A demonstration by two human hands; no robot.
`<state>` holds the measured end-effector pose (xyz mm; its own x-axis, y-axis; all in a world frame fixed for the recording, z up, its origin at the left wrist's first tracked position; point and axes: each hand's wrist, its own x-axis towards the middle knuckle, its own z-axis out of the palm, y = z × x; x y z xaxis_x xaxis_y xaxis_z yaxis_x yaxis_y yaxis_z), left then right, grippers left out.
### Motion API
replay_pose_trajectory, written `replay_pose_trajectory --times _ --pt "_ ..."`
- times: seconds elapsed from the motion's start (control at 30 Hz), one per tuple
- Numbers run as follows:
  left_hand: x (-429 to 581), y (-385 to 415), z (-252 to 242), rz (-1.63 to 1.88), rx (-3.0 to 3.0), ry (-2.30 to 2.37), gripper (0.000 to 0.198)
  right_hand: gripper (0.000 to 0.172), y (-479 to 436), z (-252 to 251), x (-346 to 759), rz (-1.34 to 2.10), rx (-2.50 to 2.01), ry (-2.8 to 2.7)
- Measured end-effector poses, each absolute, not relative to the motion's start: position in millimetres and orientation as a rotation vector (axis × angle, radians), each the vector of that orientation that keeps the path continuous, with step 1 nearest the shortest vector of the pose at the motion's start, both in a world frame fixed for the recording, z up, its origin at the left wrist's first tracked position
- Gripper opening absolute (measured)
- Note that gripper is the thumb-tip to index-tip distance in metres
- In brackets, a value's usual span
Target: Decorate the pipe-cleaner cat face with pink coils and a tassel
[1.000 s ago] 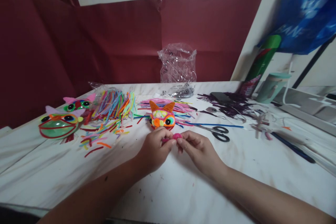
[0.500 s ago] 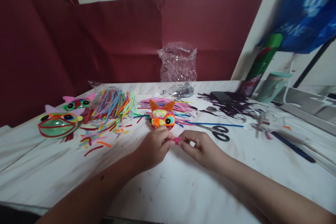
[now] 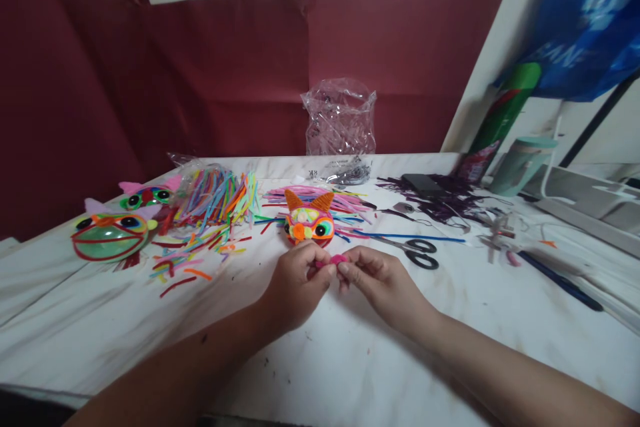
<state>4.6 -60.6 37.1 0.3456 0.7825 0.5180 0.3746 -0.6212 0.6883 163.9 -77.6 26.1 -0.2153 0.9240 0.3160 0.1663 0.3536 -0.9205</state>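
Between my fingertips is a small bright pink piece of pipe cleaner (image 3: 339, 259), bent into a compact shape. My left hand (image 3: 301, 283) pinches it from the left and my right hand (image 3: 379, 282) from the right; fingers hide much of it. Just beyond my hands sits an orange animal-face figure (image 3: 309, 218) with pointed ears and round eyes. Behind that lie pink pipe cleaners (image 3: 345, 198). Black-handled scissors (image 3: 421, 253) rest to the right, beside a long blue pipe cleaner (image 3: 440, 238).
At left stand a green-mouthed face (image 3: 110, 240) and another face (image 3: 150, 196), near a bagged heap of coloured pipe cleaners (image 3: 215, 203) and loose cut bits. A clear plastic bag (image 3: 340, 120) stands at the back. Dark purple strips (image 3: 445, 203) and a green cup (image 3: 523, 167) are at right.
Both hands stay close together on the pink piece. My right fingers have shifted and curled around it, and the piece now sits slightly higher between the fingertips.
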Motion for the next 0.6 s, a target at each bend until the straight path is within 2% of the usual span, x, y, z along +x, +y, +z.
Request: replay_pose_trajectory --times 0.4,0.5,0.6 --pt "-5.1 -51.1 35.8 0.932 2.502 0.919 0.014 0.016 -74.7 33.4 176.7 0.404 -1.098 -2.222" --pt "-5.5 -52.0 39.1 0.890 2.525 0.898 0.014 0.019 -73.5 32.5 176.3 0.556 -1.101 -2.170" --pt "-5.8 -53.5 44.2 0.999 2.425 0.946 0.013 0.022 -73.2 32.9 172.7 0.916 -1.064 -1.907"
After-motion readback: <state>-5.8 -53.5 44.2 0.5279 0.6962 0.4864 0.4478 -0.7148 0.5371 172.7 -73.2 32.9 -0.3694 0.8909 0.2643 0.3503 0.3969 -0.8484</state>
